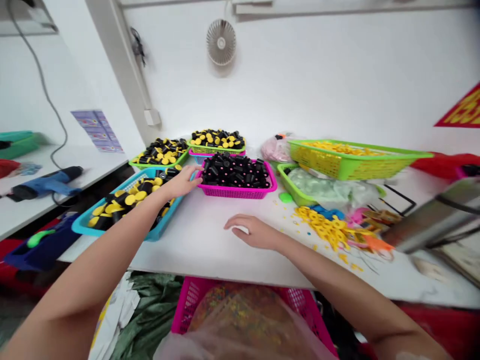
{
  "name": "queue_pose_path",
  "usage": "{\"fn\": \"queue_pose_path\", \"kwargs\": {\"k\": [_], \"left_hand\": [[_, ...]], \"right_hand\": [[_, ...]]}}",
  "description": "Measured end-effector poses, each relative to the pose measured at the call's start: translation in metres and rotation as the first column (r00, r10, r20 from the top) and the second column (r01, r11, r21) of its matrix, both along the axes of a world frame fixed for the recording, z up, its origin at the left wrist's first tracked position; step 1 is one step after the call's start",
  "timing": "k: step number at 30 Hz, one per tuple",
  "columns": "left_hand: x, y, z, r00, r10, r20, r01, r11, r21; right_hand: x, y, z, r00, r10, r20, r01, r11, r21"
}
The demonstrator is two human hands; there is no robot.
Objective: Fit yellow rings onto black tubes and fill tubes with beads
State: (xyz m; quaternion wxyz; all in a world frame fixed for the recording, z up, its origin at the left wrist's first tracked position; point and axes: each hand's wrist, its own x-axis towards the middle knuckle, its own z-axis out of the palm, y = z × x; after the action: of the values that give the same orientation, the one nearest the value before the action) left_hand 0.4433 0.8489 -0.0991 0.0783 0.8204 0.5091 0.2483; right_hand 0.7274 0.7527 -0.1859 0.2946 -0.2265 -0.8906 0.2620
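Note:
My left hand (183,181) reaches to the left edge of a pink basket (238,192) full of black cylindrical parts (238,171). Its fingers are apart, and I see nothing held in them. Under my left forearm stands a blue basket (153,234) with black and yellow pieces (129,200). My right hand (252,231) hovers over or rests on the white table (210,240), in front of the pink basket, with its thumb and fingers parted and nothing visible between them.
Green baskets (159,165) (215,149) of black and yellow pieces stand behind. At the right are a green basket (348,167), loose yellow parts (322,225) and a metal cylinder (431,215). A pink basket with a plastic bag (243,320) sits below the table edge.

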Motion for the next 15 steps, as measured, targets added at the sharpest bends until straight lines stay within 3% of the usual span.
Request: {"fn": "queue_pose_path", "kwargs": {"k": [3,6,11,15], "left_hand": [[0.042,-0.008,-0.021,0.985,-0.051,-0.163,0.051,0.999,-0.004],[0.078,-0.009,-0.049,0.969,0.055,-0.240,-0.058,0.998,-0.007],[0.119,-0.013,-0.088,0.944,0.222,-0.243,-0.226,0.974,0.013],[0.128,-0.034,-0.112,0.939,0.198,-0.280,-0.202,0.979,0.016]], "right_hand": [[0.041,-0.032,-0.022,0.974,-0.145,0.175,0.120,0.982,0.144],[0.062,-0.044,-0.044,0.884,-0.334,0.328,0.273,0.937,0.216],[0.075,-0.033,-0.067,0.774,-0.440,0.455,0.420,0.895,0.151],[0.098,-0.019,-0.074,0.675,-0.567,0.471,0.577,0.805,0.142]]}}
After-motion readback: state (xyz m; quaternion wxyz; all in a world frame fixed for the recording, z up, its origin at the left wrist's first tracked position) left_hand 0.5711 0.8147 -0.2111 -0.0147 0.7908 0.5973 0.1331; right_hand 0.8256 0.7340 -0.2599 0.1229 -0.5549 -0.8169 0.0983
